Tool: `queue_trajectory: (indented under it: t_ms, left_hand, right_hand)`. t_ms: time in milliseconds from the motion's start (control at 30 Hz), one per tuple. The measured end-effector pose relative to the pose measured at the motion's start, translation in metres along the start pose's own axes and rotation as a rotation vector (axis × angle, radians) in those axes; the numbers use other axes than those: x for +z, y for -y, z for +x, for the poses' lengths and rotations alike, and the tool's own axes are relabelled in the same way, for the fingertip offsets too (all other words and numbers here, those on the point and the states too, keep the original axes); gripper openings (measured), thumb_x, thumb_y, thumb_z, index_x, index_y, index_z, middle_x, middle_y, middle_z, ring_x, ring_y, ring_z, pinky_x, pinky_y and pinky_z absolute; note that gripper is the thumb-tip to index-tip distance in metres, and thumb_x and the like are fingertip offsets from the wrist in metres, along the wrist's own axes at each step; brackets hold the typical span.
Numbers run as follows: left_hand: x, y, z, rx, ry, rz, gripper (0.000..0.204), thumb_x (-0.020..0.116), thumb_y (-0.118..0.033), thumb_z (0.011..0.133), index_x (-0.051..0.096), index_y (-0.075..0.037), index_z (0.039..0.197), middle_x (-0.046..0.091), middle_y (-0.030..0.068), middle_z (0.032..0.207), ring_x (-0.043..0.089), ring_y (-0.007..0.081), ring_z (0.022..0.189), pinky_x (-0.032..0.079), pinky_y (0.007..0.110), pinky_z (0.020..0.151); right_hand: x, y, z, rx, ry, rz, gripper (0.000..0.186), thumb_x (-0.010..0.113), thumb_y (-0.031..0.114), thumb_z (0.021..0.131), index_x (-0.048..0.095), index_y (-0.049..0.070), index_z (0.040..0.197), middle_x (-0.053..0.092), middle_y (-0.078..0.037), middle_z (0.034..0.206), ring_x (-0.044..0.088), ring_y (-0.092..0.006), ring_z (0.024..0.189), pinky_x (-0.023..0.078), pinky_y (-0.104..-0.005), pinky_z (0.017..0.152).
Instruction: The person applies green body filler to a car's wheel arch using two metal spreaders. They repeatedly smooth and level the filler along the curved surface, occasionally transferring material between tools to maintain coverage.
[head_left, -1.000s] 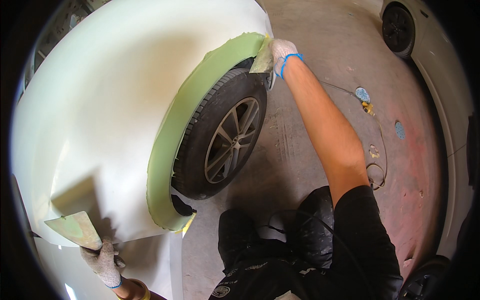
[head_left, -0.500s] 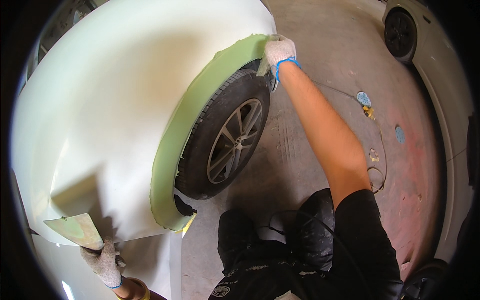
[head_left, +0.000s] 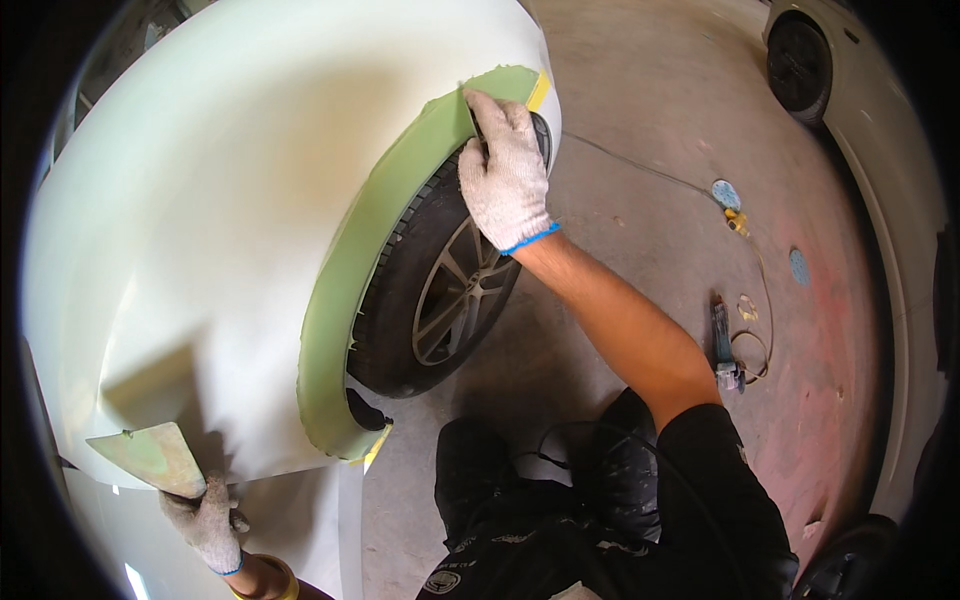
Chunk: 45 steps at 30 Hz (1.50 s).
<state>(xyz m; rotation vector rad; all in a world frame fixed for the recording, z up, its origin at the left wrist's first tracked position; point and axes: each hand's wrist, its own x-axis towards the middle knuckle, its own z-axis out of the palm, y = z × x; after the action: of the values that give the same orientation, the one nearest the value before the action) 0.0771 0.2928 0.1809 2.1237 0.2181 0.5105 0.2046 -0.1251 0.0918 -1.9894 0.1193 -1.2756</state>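
Observation:
My left hand (head_left: 208, 525), in a pale knit glove, grips a flat filler board (head_left: 155, 458) smeared with green paste, at the lower left over the car body. A wide band of green filler (head_left: 345, 255) runs along the wheel arch of a white car panel (head_left: 230, 200). At the upper part of this band is my gloved right hand (head_left: 508, 180), its fingers bent over the arch edge above the tyre (head_left: 400, 290). Something dark and thin shows between thumb and fingers; I cannot make out what it is. Yellow tape (head_left: 538, 92) marks the band's upper end.
On the concrete floor to the right lie a hand-held power tool (head_left: 722, 345), blue sanding discs (head_left: 726, 194), and a hose with a yellow fitting (head_left: 737, 222). Another car (head_left: 860, 150) stands along the right side. A dark cable (head_left: 590, 425) crosses my legs.
My right hand has come down and left along the arch, from the band's upper end, uncovering the yellow tape. My left hand and the board stay put. The tool on the floor is now uncovered.

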Motion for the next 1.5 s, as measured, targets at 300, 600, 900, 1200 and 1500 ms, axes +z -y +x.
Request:
queue_trajectory:
  t_ms: [300, 600, 900, 1200, 1500]
  left_hand:
    - [0.001, 0.006, 0.002, 0.009, 0.014, 0.050, 0.040, 0.062, -0.005, 0.081, 0.045, 0.001, 0.117, 0.055, 0.0059, 0.065, 0.050, 0.0107, 0.043, 0.034, 0.022, 0.028]
    - [-0.008, 0.014, 0.006, 0.019, 0.015, 0.061, 0.037, 0.064, -0.007, 0.082, 0.046, -0.001, 0.113, 0.051, 0.0044, 0.060, 0.046, 0.0109, 0.039, 0.033, 0.022, 0.028]
    - [-0.018, 0.008, 0.003, 0.028, -0.026, 0.105, 0.036, 0.063, -0.008, 0.082, 0.047, -0.001, 0.114, 0.051, 0.0050, 0.058, 0.043, 0.0111, 0.035, 0.032, 0.023, 0.027]
    - [-0.008, 0.014, 0.005, 0.023, -0.013, 0.089, 0.037, 0.064, -0.007, 0.082, 0.046, 0.000, 0.113, 0.052, 0.0042, 0.060, 0.046, 0.0103, 0.040, 0.033, 0.022, 0.029]
    - [-0.009, 0.011, 0.003, 0.020, -0.013, 0.096, 0.038, 0.064, -0.007, 0.082, 0.047, 0.001, 0.114, 0.053, 0.0046, 0.062, 0.047, 0.0103, 0.042, 0.033, 0.022, 0.030]
  right_hand:
    - [-0.035, -0.103, 0.070, 0.780, -0.046, 0.497, 0.034, 0.049, 0.001, 0.079, 0.059, -0.003, 0.112, 0.063, -0.014, 0.090, 0.062, -0.0235, 0.073, 0.052, -0.0365, 0.068]
    - [0.009, -0.257, 0.101, 0.436, 0.381, -0.060, 0.028, 0.055, 0.007, 0.082, 0.058, -0.006, 0.107, 0.063, -0.018, 0.099, 0.062, -0.0307, 0.083, 0.051, -0.0437, 0.074]
    - [0.006, -0.161, 0.098, 0.725, 0.337, 0.038, 0.026, 0.056, 0.011, 0.082, 0.061, -0.010, 0.096, 0.064, -0.018, 0.091, 0.061, -0.0291, 0.080, 0.049, -0.0411, 0.071]
    - [0.003, -0.152, 0.098, 0.733, 0.108, 0.092, 0.029, 0.058, 0.010, 0.077, 0.063, -0.007, 0.100, 0.064, -0.018, 0.085, 0.061, -0.0280, 0.077, 0.049, -0.0366, 0.070]
    - [-0.002, -0.048, 0.065, 0.499, 0.016, -0.153, 0.052, 0.054, 0.010, 0.072, 0.053, 0.000, 0.123, 0.051, -0.030, 0.119, 0.052, -0.0427, 0.110, 0.043, -0.0415, 0.096]
